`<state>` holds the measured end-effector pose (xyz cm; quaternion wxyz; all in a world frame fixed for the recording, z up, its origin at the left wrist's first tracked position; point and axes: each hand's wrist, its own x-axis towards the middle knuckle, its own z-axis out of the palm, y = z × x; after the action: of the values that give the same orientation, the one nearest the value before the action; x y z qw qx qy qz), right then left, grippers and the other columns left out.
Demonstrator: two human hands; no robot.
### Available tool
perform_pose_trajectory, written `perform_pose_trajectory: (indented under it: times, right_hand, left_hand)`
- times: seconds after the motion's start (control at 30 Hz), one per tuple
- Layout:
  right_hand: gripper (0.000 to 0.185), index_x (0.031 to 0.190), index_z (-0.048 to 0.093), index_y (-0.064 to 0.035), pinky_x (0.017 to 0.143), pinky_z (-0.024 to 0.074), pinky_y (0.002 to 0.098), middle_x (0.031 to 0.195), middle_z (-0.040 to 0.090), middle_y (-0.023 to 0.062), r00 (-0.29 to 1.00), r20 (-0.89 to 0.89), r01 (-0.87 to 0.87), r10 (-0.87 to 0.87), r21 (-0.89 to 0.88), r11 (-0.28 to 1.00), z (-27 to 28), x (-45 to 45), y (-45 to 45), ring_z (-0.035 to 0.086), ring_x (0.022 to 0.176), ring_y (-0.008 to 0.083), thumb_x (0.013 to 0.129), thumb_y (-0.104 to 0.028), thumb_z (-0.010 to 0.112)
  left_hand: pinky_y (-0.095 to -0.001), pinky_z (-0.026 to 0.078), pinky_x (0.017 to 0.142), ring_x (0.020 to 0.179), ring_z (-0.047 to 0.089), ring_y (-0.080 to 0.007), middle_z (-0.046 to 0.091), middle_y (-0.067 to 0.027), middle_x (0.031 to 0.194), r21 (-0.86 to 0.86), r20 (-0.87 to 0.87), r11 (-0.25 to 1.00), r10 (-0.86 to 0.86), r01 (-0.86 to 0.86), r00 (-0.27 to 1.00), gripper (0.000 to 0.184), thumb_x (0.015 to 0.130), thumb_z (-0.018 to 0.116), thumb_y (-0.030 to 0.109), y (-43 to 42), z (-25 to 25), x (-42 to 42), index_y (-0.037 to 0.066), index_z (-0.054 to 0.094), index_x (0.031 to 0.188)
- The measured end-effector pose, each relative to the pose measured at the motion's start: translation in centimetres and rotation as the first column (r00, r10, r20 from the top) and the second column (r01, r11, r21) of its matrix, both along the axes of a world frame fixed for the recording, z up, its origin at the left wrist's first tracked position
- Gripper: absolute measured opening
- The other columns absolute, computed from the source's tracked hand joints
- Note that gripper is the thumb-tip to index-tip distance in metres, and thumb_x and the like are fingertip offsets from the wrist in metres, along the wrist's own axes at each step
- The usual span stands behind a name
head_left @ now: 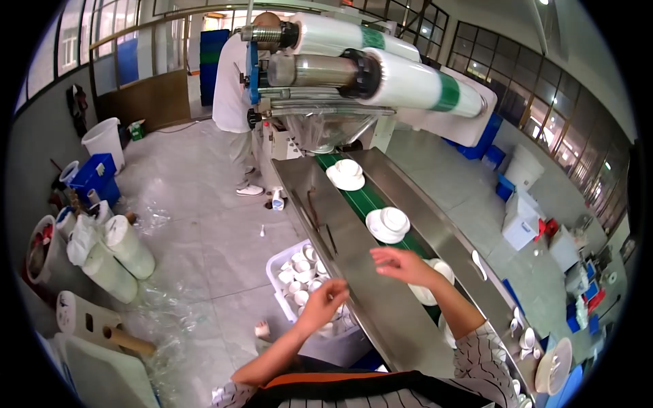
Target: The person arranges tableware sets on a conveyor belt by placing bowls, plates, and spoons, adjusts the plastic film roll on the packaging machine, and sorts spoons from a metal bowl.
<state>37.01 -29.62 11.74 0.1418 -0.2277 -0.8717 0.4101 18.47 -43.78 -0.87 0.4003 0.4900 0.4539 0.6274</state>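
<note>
My left hand hangs at the near edge of the steel conveyor table, above a white crate full of small white cups. Its fingers are loosely curled and apart, with nothing seen in them. Over the green belt, my right hand is stretched out flat and holds nothing. Just beyond it sits a white dish set, a bowl and cup on a plate. Farther up the belt is another dish set. My right forearm partly covers further white dishes.
A wrapping machine with large film rolls stands at the belt's far end, a person beside it. White spoons and a bowl lie along the right ledge. Wrapped rolls and loose plastic film are on the left floor.
</note>
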Motion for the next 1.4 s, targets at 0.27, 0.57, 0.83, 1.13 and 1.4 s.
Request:
perform_pose_trajectory:
  times: [0.27, 0.57, 0.83, 1.13, 1.4]
  right_hand:
    - [0.060, 0.136, 0.037, -0.0053, 0.087, 0.0455, 0.0305, 0.121, 0.055, 0.0139, 0.882, -0.066, 0.443, -0.468, -0.228, 0.867, -2.8, -15.9, 22.6, 0.054, 0.107, 0.0174, 0.084, -0.018, 0.065]
    - [0.074, 0.138, 0.028, 0.0000, 0.098, 0.0405, 0.0360, 0.134, 0.043, 0.0143, 0.603, -0.110, 0.748, -0.790, -0.267, 0.608, -4.3, -27.1, 42.5, 0.042, 0.124, 0.0244, 0.082, -0.028, 0.067]
    - [0.031, 0.109, 0.052, -0.0093, 0.089, 0.0409, 0.0349, 0.109, 0.054, 0.0048, 0.426, -0.357, 0.539, -0.832, -0.639, 0.550, -9.3, -26.5, 59.6, 0.048, 0.109, 0.0186, 0.080, -0.021, 0.056]
    - [0.022, 0.098, 0.052, -0.0024, 0.088, 0.0500, 0.0416, 0.093, 0.058, 0.0079, 0.665, -0.422, 0.252, -0.617, -0.651, 0.716, -9.5, -25.9, 59.4, 0.059, 0.091, 0.0203, 0.078, 0.003, 0.046]
    - [0.025, 0.109, 0.056, -0.0064, 0.077, 0.0505, 0.0274, 0.103, 0.062, 0.0036, 0.761, -0.237, 0.375, -0.603, -0.598, 0.708, -9.3, -25.7, 58.0, 0.059, 0.097, 0.0120, 0.084, -0.005, 0.050]
  left_hand:
    - [-0.0233, 0.046, 0.068, 0.075, 0.058, -0.0106, 0.062, -0.0060, 0.081, 0.216, 0.175, 0.928, 0.269, -0.304, 0.947, 0.021, 0.085, 0.059, 0.006, 21.4, 3.5, -15.9, 0.002, 0.054, 0.106]
    - [-0.0390, 0.044, 0.068, 0.075, 0.059, -0.0301, 0.063, -0.0106, 0.081, 0.322, -0.292, 0.847, 0.513, -0.422, 0.807, 0.021, 0.075, 0.064, 0.008, 30.3, -1.7, -24.3, 0.005, 0.058, 0.095]
    - [-0.0333, 0.042, 0.067, 0.071, 0.058, -0.0238, 0.062, -0.0078, 0.077, 0.377, -0.418, 0.838, 0.534, -0.395, 0.735, 0.016, 0.074, 0.067, 0.010, 30.8, -1.4, -24.7, 0.005, 0.062, 0.088]
    - [-0.0329, 0.043, 0.068, 0.071, 0.058, -0.0234, 0.062, -0.0078, 0.077, 0.367, -0.446, 0.820, 0.570, -0.440, 0.690, 0.019, 0.069, 0.070, 0.011, 30.9, -1.5, -24.1, 0.004, 0.063, 0.086]
    - [-0.0332, 0.043, 0.067, 0.069, 0.058, -0.0239, 0.061, -0.0079, 0.075, 0.371, -0.455, 0.814, 0.578, -0.446, 0.677, 0.020, 0.069, 0.070, 0.011, 31.0, -1.5, -24.1, 0.004, 0.063, 0.086]
